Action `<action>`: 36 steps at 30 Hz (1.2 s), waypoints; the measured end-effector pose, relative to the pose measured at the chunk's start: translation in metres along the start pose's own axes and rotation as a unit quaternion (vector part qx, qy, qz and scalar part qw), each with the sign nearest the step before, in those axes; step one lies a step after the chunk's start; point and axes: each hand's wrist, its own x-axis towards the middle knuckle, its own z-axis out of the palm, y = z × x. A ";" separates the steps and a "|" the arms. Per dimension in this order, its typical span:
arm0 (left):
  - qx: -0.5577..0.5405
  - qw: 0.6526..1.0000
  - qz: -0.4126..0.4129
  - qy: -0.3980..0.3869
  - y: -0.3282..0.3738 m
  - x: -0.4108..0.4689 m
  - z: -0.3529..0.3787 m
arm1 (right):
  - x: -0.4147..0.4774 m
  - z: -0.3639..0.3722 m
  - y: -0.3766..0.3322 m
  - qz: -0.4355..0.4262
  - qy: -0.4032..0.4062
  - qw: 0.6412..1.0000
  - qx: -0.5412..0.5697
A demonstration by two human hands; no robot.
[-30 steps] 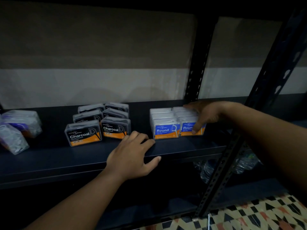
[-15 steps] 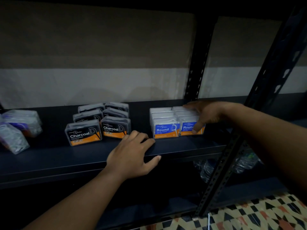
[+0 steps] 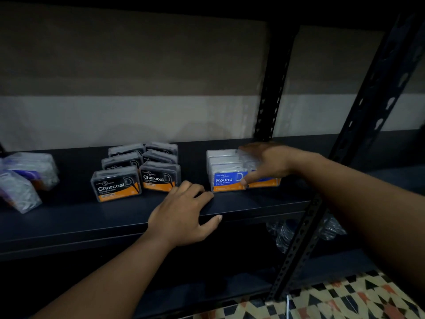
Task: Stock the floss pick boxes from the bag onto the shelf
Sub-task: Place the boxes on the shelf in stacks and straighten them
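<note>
**Pressing on the blue floss boxes, nothing lifted**

The right hand [image 3: 269, 164] lies across the tops of the right-hand column of blue boxes [image 3: 226, 178], fingers stretched out rather than wrapped round anything. One digit reaches down the front, its tip touching where the two front boxes meet. The grip is loose: the hand rests on the boxes and carries none of them.

The left hand [image 3: 184, 215] is likewise relaxed and holds nothing. Its fingers sit on top of the shelf [image 3: 69, 217] near the front edge, with the thumb lying along the front lip.

The blue boxes, labelled "Round", stand in two columns running front to back on the right part of the shelf, touching one another. Left of them, apart, stand the black boxes [image 3: 117, 185] labelled "Charcoal", also two columns, three deep. At the far left lie some clear packets [image 3: 25, 180], tilted and blurred.

A dark perforated post [image 3: 273, 88] rises behind the blue boxes and another post [image 3: 368, 111] crosses in front of the right forearm. Plastic bottles [image 3: 282, 236] show dimly on the level below, above a patterned floor [image 3: 345, 295].
</note>
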 end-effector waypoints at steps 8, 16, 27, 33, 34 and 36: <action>-0.001 1.000 0.002 -0.006 -0.001 -0.001 0.000 | 0.006 0.004 0.003 -0.005 -0.009 1.000 -0.027; 0.002 1.000 0.009 0.002 -0.001 -0.001 0.000 | -0.002 -0.001 -0.003 -0.019 0.012 1.000 -0.019; 0.011 0.997 0.040 0.064 -0.007 -0.037 0.003 | -0.031 -0.001 -0.065 -0.106 0.152 0.983 -0.014; 0.016 0.996 -0.003 0.088 -0.030 -0.079 -0.004 | -0.023 0.010 -0.119 -0.153 0.159 0.975 -0.019; 0.015 0.995 -0.018 0.097 -0.035 -0.085 -0.007 | -0.019 0.010 -0.127 -0.151 0.156 0.976 -0.015; 0.003 0.992 -0.058 0.113 -0.046 -0.095 -0.011 | -0.011 0.011 -0.142 -0.146 0.150 0.978 -0.008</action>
